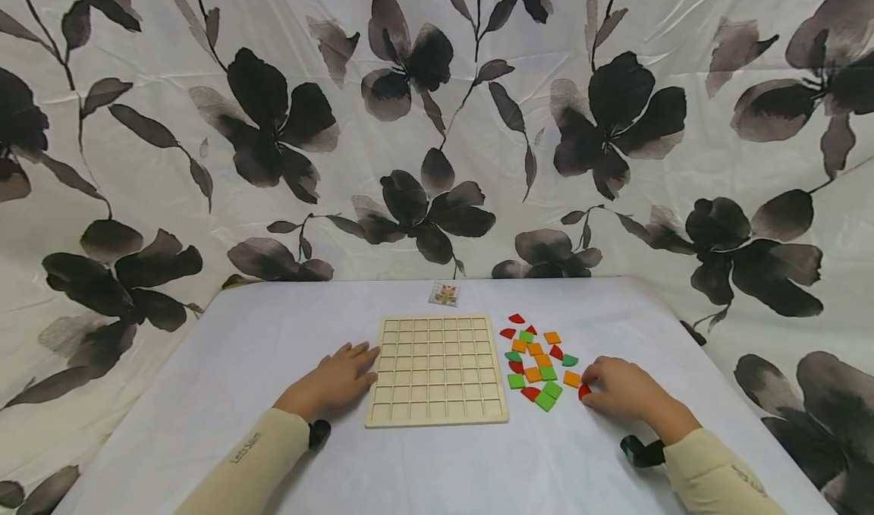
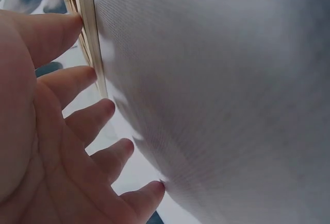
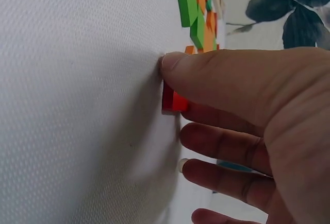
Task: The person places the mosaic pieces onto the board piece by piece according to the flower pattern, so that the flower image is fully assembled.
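Now the right hand (image 1: 624,387) pinches a red tile (image 1: 583,392) well right of the wooden grid board (image 1: 437,371), beyond the scattered coloured tiles (image 1: 542,360), while the left hand (image 1: 336,378), fingers relaxed, touches the board's left edge; picking up seems the step, and the next move wants a steady pinch, clean lift

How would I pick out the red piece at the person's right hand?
On the white-covered table, find the wooden grid board; coloured pieces lie scattered to its right. Just past them, further right, the right hand pinches the red piece. It is the only piece held; the other red pieces lie untouched.
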### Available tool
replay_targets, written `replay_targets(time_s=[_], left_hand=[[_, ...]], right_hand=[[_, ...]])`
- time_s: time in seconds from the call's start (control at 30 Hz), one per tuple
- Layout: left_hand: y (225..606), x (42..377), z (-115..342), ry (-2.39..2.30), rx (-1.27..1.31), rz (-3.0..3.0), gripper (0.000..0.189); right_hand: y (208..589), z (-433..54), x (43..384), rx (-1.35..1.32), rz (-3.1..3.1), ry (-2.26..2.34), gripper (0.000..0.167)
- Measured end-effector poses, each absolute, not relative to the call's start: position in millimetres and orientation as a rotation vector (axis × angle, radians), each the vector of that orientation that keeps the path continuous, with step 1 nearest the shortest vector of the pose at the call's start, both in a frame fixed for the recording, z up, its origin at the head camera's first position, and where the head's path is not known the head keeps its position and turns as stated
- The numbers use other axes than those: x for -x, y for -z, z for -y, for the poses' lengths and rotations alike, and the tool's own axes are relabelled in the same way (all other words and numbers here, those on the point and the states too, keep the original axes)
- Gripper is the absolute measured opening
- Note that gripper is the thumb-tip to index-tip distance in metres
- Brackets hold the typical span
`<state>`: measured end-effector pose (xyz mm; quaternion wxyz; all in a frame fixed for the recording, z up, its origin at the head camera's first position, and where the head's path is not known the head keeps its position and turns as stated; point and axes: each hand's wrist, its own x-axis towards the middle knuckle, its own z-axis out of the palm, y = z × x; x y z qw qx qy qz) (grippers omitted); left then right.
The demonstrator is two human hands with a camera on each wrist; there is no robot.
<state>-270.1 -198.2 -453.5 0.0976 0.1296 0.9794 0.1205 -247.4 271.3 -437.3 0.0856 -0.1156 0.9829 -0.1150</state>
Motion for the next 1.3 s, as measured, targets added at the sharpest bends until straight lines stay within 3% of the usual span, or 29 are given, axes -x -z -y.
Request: replay_targets(time_s=[0.47, 0.77, 0.9, 1.3], left_hand=[[456.6, 271.5, 200.7, -0.352, -0.373, -2.888, 0.056], [459.4, 274.1, 203.7, -0.369, -0.386, -2.883, 0.057], [459.5, 274.8, 203.2, -0.367, -0.385, -2.882, 0.058], [460.3, 275.1, 203.1, -0.392, -0.368, -2.882, 0.058]], right_hand=[[436.6, -269.5, 245.9, 0.341, -2.842, 0.578, 0.013], [413.2, -250.1, 253.8, 0.649, -2.906, 0.698, 0.007], [410.3, -232.9, 262.2, 0.625, -2.887, 0.79, 0.006], [418.0, -171.0, 294.2, 0.564, -2.875, 1.0, 0.018]])
